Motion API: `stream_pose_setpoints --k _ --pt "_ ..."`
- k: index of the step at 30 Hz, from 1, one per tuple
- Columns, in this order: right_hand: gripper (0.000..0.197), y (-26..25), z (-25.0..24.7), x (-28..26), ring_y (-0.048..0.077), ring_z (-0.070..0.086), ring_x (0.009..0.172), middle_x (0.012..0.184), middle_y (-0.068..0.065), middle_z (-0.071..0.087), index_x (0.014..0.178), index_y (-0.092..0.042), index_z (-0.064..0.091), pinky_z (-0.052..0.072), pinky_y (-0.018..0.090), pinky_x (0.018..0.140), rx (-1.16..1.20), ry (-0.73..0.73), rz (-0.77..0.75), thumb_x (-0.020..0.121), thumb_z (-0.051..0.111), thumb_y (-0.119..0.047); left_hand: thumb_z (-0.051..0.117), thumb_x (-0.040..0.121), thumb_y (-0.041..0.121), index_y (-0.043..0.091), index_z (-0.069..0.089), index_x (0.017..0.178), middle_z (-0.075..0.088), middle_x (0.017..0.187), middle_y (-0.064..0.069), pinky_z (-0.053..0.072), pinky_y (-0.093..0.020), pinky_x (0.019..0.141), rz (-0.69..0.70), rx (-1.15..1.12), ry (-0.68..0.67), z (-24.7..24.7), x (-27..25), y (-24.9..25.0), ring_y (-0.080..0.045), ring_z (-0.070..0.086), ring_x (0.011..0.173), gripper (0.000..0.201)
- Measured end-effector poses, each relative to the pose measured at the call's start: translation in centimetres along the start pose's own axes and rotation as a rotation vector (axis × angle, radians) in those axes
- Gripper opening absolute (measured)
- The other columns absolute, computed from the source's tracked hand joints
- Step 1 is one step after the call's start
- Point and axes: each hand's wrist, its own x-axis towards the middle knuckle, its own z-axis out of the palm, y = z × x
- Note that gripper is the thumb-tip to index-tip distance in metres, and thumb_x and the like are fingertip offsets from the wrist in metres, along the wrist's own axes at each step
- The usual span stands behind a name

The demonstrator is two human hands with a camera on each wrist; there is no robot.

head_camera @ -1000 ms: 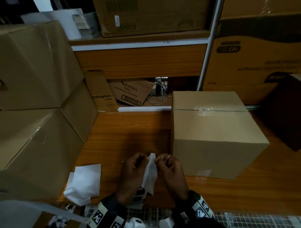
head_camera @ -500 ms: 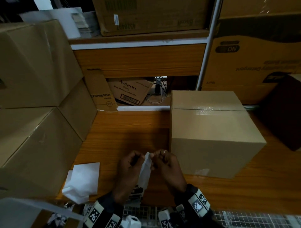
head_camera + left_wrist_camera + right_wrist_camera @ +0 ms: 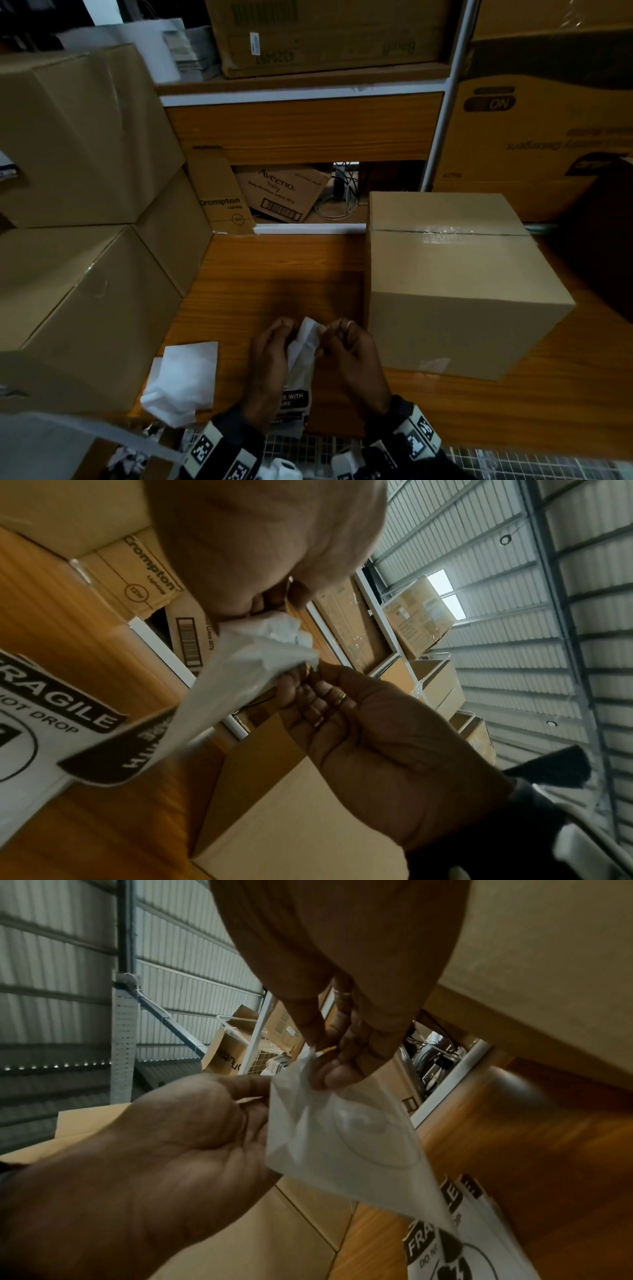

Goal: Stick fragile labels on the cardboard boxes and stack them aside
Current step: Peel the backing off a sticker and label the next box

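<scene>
Label point(image 3: 301, 356) top corner pinched between both hands' fingers point(image 3: 328, 329).

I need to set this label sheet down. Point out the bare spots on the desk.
Bare wooden desk lies between the stacked boxes on the left and the taped box on the right. A strip shows at the right front. The near left is crowded with crumpled backing papers.
</scene>
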Motion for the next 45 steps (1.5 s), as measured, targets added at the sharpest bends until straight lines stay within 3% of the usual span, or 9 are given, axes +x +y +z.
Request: stream_pose_setpoints --k 5,10,13,18,29,35,38,41,45 --pt "0.023 -1.0 -0.2 0.2 0.009 0.064 0.074 0.075 -0.005 0.065 0.083 -0.012 0.062 0.052 0.027 0.070 -0.051 -0.090 -0.030 0.104 0.057 -0.019 0.060 0.094 0.053 0.014 0.075 0.086 0.074 0.088 -0.011 0.053 -0.041 0.081 0.053 0.090 -0.107 -0.8 0.2 0.6 -0.024 0.070 0.087 0.043" --pt "0.025 -1.1 0.0 0.3 0.004 0.062 0.072 0.073 -0.012 0.065 0.080 -0.017 0.061 0.049 0.022 0.067 -0.072 -0.097 -0.005 0.104 0.057 -0.015 0.064 0.090 0.039 0.023 0.070 0.078 0.073 0.078 0.005 0.052 -0.031 0.071 0.170 0.245 -0.162 -1.3 0.6 0.5 -0.012 0.068 0.078 0.021" --pt "0.028 -0.4 0.6 0.2 0.014 0.066 0.075 0.075 -0.003 0.067 0.077 -0.017 0.063 0.054 0.033 0.069 -0.064 -0.024 0.004 0.104 0.057 -0.013 0.063 0.097 0.028 0.019 0.066 0.075 0.062 0.064 0.010 0.044 -0.026 0.063 0.140 0.229 -0.122 -1.3 0.4 0.1 -0.003 0.056 0.064 0.024" --pt "0.022 0.7 1.7 -0.1 0.030 0.070 0.083 0.084 0.010 0.072 0.086 -0.009 0.068 0.058 0.053 0.078 -0.016 0.102 0.051 0.102 0.059 -0.023 0.060 0.100 0.024 0.013 0.069 0.078 0.064 0.071 0.000 0.048 -0.034 0.072 0.072 0.112 -0.013 -1.1 0.4 -0.8 -0.013 0.059 0.072 0.026" --pt "0.027 0.3 2.1 -0.6 0.018 0.057 0.066 0.068 0.007 0.060 0.080 0.007 0.057 0.049 0.029 0.065 0.130 0.181 0.068 0.104 0.053 -0.005 0.060 0.100 0.025 0.008 0.065 0.075 0.052 0.066 -0.004 0.038 -0.037 0.066 0.025 0.002 0.059 -0.8 0.5 -1.0 -0.021 0.045 0.069 0.031" --pt "0.028 -0.4 1.3 -0.2 0.017 0.056 0.067 0.067 0.003 0.058 0.077 0.002 0.057 0.049 0.035 0.067 0.082 0.141 0.052 0.103 0.057 -0.009 0.055 0.094 0.055 0.009 0.071 0.100 0.069 0.099 -0.021 0.053 -0.053 0.090 0.060 0.014 -0.125 -1.8 -0.3 -1.3 -0.039 0.064 0.094 0.049" --pt "0.026 -0.9 1.3 -0.1 0.016 0.057 0.068 0.069 0.002 0.059 0.077 0.000 0.059 0.050 0.032 0.066 0.079 0.117 0.064 0.102 0.059 -0.009 0.055 0.084 0.078 0.013 0.069 0.097 0.070 0.100 -0.008 0.053 -0.051 0.091 0.025 0.013 -0.138 -1.8 -0.7 -1.4 -0.029 0.066 0.099 0.068" --pt "0.027 -1.2 1.2 0.0 0.014 0.057 0.067 0.068 0.003 0.059 0.077 0.003 0.059 0.048 0.024 0.063 0.086 0.096 0.079 0.101 0.059 -0.008 0.049 0.094 0.056 0.019 0.072 0.095 0.077 0.099 -0.005 0.056 -0.036 0.087 0.041 -0.065 -0.136 -1.5 -1.2 -0.7 -0.026 0.072 0.099 0.044" --pt "0.025 -1.3 0.9 0.2 0.012 0.056 0.066 0.069 0.004 0.058 0.078 0.000 0.058 0.047 0.022 0.064 0.067 0.071 0.101 0.102 0.058 -0.008 0.047 0.094 0.065 0.015 0.075 0.102 0.075 0.103 -0.016 0.054 -0.050 0.092 0.040 -0.044 -0.110 -2.0 -1.1 -1.1 -0.035 0.069 0.104 0.057"
